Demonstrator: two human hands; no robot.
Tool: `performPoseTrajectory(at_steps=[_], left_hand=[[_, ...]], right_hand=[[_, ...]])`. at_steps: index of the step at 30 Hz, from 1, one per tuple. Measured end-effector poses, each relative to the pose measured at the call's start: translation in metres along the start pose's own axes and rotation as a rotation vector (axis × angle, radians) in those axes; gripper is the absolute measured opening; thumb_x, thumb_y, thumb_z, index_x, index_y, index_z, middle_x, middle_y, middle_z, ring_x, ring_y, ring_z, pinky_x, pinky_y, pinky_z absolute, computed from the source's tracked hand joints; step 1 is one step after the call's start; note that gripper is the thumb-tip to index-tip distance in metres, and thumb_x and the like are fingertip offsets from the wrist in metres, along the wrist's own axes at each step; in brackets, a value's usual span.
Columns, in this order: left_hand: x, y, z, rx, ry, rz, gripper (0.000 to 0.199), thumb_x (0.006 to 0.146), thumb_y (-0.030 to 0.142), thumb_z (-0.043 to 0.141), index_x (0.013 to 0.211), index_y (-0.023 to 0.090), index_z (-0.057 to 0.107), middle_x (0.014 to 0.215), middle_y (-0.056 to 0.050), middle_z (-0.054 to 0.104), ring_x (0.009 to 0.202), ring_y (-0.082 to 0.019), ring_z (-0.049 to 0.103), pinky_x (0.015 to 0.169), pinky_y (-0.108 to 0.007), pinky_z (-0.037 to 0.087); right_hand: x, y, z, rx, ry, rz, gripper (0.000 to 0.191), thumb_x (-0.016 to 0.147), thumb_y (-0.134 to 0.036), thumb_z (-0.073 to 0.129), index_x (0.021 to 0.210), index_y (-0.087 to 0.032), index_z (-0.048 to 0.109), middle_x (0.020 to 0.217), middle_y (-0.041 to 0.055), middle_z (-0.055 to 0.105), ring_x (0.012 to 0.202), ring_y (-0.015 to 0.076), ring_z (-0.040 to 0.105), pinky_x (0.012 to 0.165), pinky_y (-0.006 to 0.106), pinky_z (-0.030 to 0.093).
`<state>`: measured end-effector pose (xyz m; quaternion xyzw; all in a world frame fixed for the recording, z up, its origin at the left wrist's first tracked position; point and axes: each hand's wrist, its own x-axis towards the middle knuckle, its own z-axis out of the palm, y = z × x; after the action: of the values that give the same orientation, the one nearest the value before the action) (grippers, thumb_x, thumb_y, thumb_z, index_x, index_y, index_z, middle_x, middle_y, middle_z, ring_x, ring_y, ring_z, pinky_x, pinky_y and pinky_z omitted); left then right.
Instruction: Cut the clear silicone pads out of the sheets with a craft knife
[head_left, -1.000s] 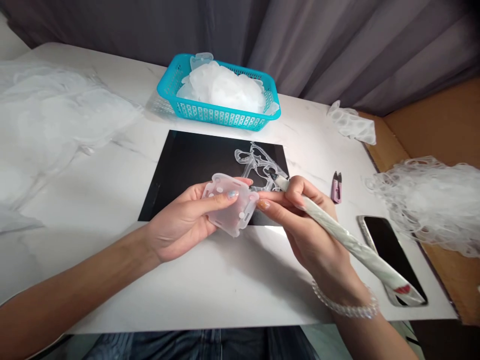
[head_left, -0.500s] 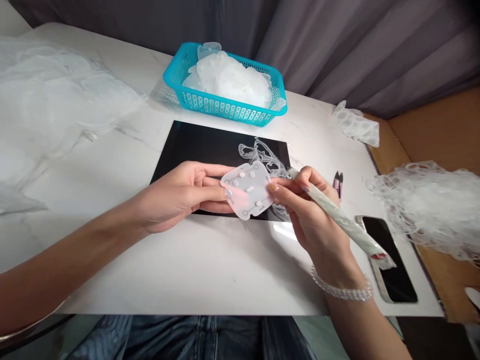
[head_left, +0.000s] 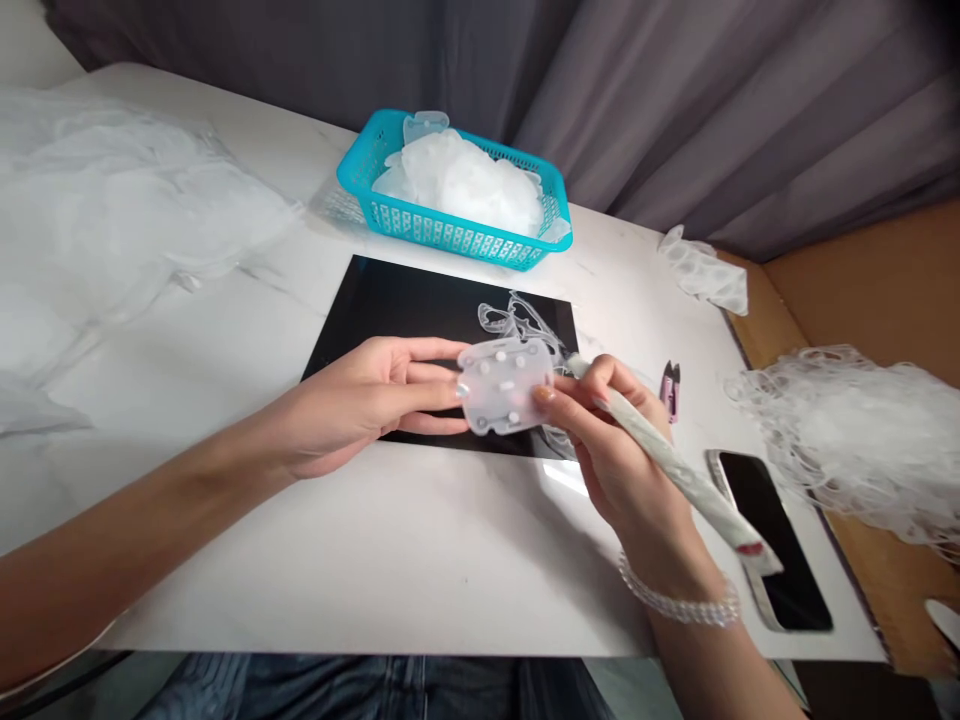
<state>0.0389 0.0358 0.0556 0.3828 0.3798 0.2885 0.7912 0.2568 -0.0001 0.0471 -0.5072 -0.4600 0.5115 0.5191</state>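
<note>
Since the translucent studded plastic piece (head_left: 504, 385) seems held so both hands can steady it, I see it pinched between them above the black mat (head_left: 420, 300), studs facing up. The left hand (head_left: 352, 405) closes on its left edge; the right hand (head_left: 611, 450) pinches the right edge while gripping a white marbled pen-like tool (head_left: 667, 480). Beyond, a teal basket (head_left: 442, 235) sits on the surface (head_left: 375, 570).
</note>
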Motion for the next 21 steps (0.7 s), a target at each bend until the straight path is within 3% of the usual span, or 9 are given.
performPoseTrajectory(at_steps=[2,3,5,7,8,12,13,18,21], left_hand=[[0.001,-0.002,0.0,-0.096,0.068,0.019,0.05,0.085,0.033,0.074,0.129,0.014,0.062,0.135,-0.018,0.063,0.129,-0.034,0.057,0.101,-0.046,0.054],[0.002,-0.003,0.001,-0.149,0.064,0.011,0.048,0.086,0.039,0.071,0.126,0.012,0.064,0.138,-0.019,0.061,0.131,-0.036,0.055,0.101,-0.048,0.053],[0.004,-0.007,0.002,-0.23,-0.017,-0.016,0.048,0.088,0.046,0.066,0.12,0.01,0.066,0.138,-0.021,0.06,0.129,-0.038,0.056,0.102,-0.051,0.052],[0.006,-0.01,0.002,-0.238,-0.083,-0.015,0.041,0.089,0.04,0.066,0.119,0.011,0.067,0.134,-0.02,0.063,0.124,-0.035,0.06,0.105,-0.05,0.05],[0.006,-0.012,0.002,-0.221,-0.089,-0.004,0.037,0.09,0.033,0.066,0.119,0.011,0.067,0.132,-0.019,0.065,0.122,-0.033,0.063,0.105,-0.049,0.049],[0.008,-0.013,-0.001,-0.164,-0.105,-0.008,0.031,0.093,0.016,0.059,0.122,0.012,0.067,0.126,-0.017,0.069,0.117,-0.028,0.066,0.106,-0.045,0.05],[0.008,-0.012,-0.002,-0.159,-0.123,-0.014,0.031,0.093,0.016,0.059,0.122,0.012,0.067,0.126,-0.016,0.069,0.116,-0.028,0.067,0.105,-0.044,0.05],[0.004,-0.013,0.004,-0.077,-0.142,-0.029,0.03,0.089,0.022,0.065,0.119,0.017,0.07,0.125,-0.014,0.07,0.116,-0.027,0.067,0.103,-0.042,0.052],[0.005,-0.014,0.004,0.035,-0.066,0.066,0.024,0.09,0.034,0.065,0.11,0.024,0.074,0.119,-0.008,0.073,0.115,-0.027,0.067,0.097,-0.039,0.055]], right_hand=[[-0.003,0.003,0.002,-0.159,0.122,-0.14,0.041,0.084,-0.02,0.074,0.068,-0.024,0.036,0.075,-0.0017,0.068,0.074,0.0158,0.067,0.069,0.028,0.05],[-0.005,0.004,0.004,-0.242,0.124,-0.191,0.041,0.085,-0.021,0.072,0.068,-0.024,0.036,0.081,0.0001,0.071,0.079,0.0175,0.069,0.071,0.03,0.051],[-0.01,0.004,0.009,-0.363,-0.031,-0.219,0.038,0.087,-0.021,0.069,0.069,-0.025,0.036,0.09,0.0026,0.074,0.093,0.0214,0.071,0.075,0.031,0.052],[-0.014,0.002,0.012,-0.391,-0.219,-0.194,0.036,0.089,-0.02,0.066,0.07,-0.025,0.035,0.094,0.0043,0.076,0.104,0.0245,0.071,0.078,0.033,0.053],[-0.014,0.0,0.013,-0.371,-0.233,-0.189,0.036,0.09,-0.02,0.064,0.07,-0.025,0.034,0.095,0.0051,0.077,0.107,0.0252,0.071,0.08,0.034,0.054],[-0.007,-0.002,0.006,-0.245,0.1,-0.199,0.038,0.09,-0.024,0.065,0.07,-0.025,0.033,0.102,0.007,0.077,0.101,0.0231,0.072,0.086,0.036,0.052],[-0.004,-0.002,0.004,-0.222,0.129,-0.167,0.038,0.088,-0.025,0.068,0.071,-0.024,0.035,0.102,0.0067,0.077,0.101,0.0225,0.071,0.085,0.035,0.052],[0.006,0.004,-0.002,-0.153,-0.015,0.03,0.044,0.082,-0.034,0.075,0.072,-0.024,0.033,0.069,-0.0032,0.065,0.065,0.0143,0.061,0.059,0.026,0.041],[0.011,0.006,-0.007,-0.23,0.058,-0.042,0.045,0.086,-0.041,0.07,0.07,-0.024,0.031,0.068,-0.0015,0.063,0.071,0.018,0.063,0.063,0.028,0.04]])
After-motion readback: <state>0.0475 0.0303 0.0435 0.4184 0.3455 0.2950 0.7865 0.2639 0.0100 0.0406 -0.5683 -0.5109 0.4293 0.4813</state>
